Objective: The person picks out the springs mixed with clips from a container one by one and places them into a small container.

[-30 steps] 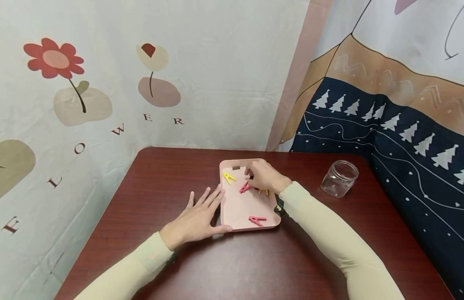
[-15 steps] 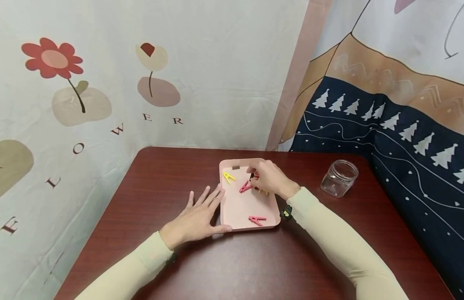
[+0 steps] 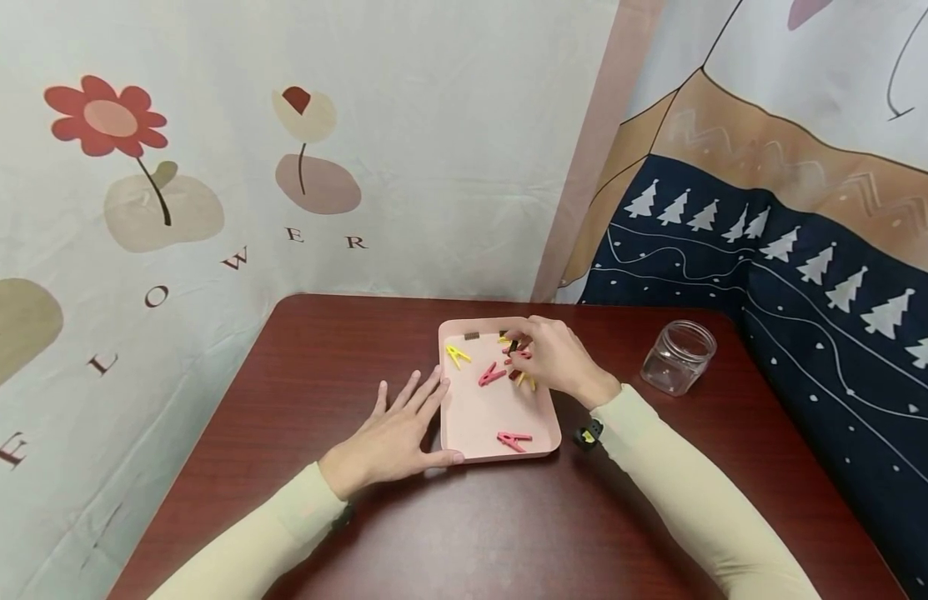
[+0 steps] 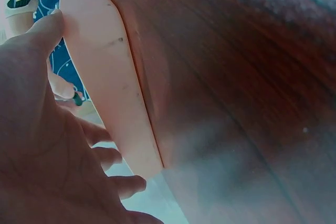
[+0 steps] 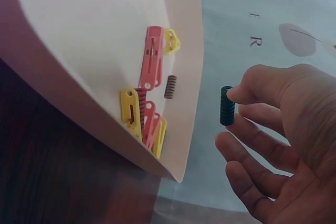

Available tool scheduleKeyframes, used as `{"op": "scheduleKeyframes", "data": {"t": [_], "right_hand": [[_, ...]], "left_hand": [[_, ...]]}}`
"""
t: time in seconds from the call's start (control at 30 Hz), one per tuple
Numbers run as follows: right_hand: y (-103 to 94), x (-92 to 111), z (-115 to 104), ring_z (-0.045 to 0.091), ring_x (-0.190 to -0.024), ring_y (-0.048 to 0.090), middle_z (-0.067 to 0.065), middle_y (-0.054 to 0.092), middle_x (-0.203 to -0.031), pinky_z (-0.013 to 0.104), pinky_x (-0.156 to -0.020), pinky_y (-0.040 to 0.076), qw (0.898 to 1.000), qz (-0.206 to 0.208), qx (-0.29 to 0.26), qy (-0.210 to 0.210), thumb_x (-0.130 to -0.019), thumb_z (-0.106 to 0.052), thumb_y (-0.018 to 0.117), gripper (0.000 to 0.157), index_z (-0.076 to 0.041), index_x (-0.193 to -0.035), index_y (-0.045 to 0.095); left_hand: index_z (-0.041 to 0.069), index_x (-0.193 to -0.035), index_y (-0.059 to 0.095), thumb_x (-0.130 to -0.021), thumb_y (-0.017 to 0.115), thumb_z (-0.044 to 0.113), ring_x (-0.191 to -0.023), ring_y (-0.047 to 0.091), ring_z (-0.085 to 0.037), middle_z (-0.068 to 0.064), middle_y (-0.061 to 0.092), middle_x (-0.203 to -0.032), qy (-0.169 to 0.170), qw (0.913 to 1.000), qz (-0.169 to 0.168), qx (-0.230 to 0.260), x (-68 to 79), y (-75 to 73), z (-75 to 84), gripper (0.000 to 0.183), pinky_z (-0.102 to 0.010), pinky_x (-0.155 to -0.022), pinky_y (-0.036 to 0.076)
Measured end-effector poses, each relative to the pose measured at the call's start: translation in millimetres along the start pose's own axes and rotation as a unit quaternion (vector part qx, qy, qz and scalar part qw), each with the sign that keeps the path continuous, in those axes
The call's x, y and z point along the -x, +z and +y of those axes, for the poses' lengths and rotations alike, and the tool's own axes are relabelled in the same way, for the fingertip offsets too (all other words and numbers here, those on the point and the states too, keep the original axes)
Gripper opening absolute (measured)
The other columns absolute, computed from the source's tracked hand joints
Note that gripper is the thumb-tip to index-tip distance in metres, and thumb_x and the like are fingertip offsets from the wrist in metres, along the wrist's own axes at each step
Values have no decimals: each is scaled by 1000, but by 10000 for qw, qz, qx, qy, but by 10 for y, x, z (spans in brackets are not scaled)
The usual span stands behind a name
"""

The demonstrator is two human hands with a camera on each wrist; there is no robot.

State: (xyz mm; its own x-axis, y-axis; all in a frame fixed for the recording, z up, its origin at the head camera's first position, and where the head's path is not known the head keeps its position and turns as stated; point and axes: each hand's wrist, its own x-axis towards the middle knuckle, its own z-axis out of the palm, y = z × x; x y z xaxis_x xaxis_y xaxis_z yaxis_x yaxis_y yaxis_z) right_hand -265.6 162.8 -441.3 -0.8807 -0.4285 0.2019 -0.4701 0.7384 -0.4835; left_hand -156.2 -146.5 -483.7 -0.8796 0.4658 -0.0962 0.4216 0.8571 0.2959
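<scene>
My right hand (image 3: pixel 557 358) pinches a dark green coil spring (image 5: pixel 227 111) between thumb and fingertips, above the far right part of a shallow pink tray (image 3: pixel 482 417). My left hand (image 3: pixel 388 442) lies against the tray's left side with its fingers spread and straight, the thumb at the near corner. A yellow clothespin (image 3: pixel 458 356), a pink-red clothespin (image 3: pixel 492 374) and another pink-red clothespin (image 3: pixel 514 440) lie apart in the tray. Below my right hand, more red and yellow clothespins (image 5: pixel 129 109) crowd around a dark red spring (image 5: pixel 141 106). A brown spring (image 5: pixel 170 87) lies by the far wall.
A lidless clear jar (image 3: pixel 679 358) stands to the right of the tray on the dark red wooden table (image 3: pixel 343 358). Printed cloths (image 3: pixel 433 167) hang behind the table and along its right side.
My right hand has shifted right and lifted slightly with the dark spring, uncovering more clothespins at the tray's far right. My left hand has stayed in place.
</scene>
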Motion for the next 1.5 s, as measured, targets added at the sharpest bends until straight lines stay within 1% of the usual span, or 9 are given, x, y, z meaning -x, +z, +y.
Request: {"op": "scheduleKeyframes", "data": {"t": [0.1,0.23,0.33,0.4,0.53,0.77,0.83,1.2,1.5], "right_hand": [[-48,49,9,36,-105,80,15,83,-121,42,-86,72,9999,105,-14,33,-100,-12,90,30,-9,-130,86],[-110,121,37,35,-100,74,17,83,-123,40,-83,68,9996,251,69,70,-100,-13,90,34,-8,-133,86],[-145,170,71,36,-103,74,17,83,-125,44,-87,70,9993,351,128,92,-100,-13,89,37,-6,-135,85],[-169,201,84,38,-108,76,17,83,-127,48,-92,71,9990,404,140,105,-100,-13,88,37,-5,-136,84],[-207,251,111,39,-113,78,16,84,-128,53,-100,71,9985,519,168,79,-100,-12,88,36,-7,-136,85],[-308,335,118,35,-115,78,14,84,-127,56,-102,69,9971,742,183,30,-97,-14,94,38,-9,-135,86],[-344,358,131,34,-115,78,15,84,-128,57,-103,69,9965,811,194,33,-98,-13,93,39,-9,-136,86],[-484,540,289,40,-119,78,16,84,-132,63,-107,68,9929,1167,164,132,-98,-9,92,34,-10,-132,87],[-633,696,442,38,-114,82,15,86,-125,61,-101,68,9842,1749,280,46,-97,-6,92,24,-10,-120,91]], "left_hand": [[18,-189,22,-99,67,91,-184,14,-47,-4,8,-200,-12,10000,-5,11,-7,-6,0,124,-90,-138,11],[18,-189,21,-99,68,90,-184,15,-47,-4,9,-200,-10,10000,-5,58,-14,-10,-2,124,-90,-137,10],[18,-189,20,-99,67,91,-184,15,-47,-4,10,-200,2,10000,-14,77,-20,-7,-1,125,-90,-138,9],[18,-189,20,-99,67,91,-184,15,-47,-4,9,-200,5,10000,-25,85,-24,-3,0,125,-90,-138,9],[18,-189,21,-99,68,91,-184,14,-46,-3,9,-200,-15,9999,-54,111,-32,1,7,125,-89,-138,8],[19,-189,21,-99,67,91,-184,14,-46,-2,8,-200,-36,9999,-75,96,-44,6,17,125,-89,-139,7],[19,-189,21,-99,67,91,-184,14,-46,-2,8,-200,-35,9999,-70,94,-46,6,18,125,-89,-139,7],[20,-189,19,-99,68,90,-184,15,-47,-2,9,-200,-59,9999,-18,122,-18,9,9,125,-90,-138,8],[20,-189,18,-99,69,89,-184,14,-46,-1,8,-200,-88,9998,-3,182,-19,35,1,124,-89,-139,7]]}}
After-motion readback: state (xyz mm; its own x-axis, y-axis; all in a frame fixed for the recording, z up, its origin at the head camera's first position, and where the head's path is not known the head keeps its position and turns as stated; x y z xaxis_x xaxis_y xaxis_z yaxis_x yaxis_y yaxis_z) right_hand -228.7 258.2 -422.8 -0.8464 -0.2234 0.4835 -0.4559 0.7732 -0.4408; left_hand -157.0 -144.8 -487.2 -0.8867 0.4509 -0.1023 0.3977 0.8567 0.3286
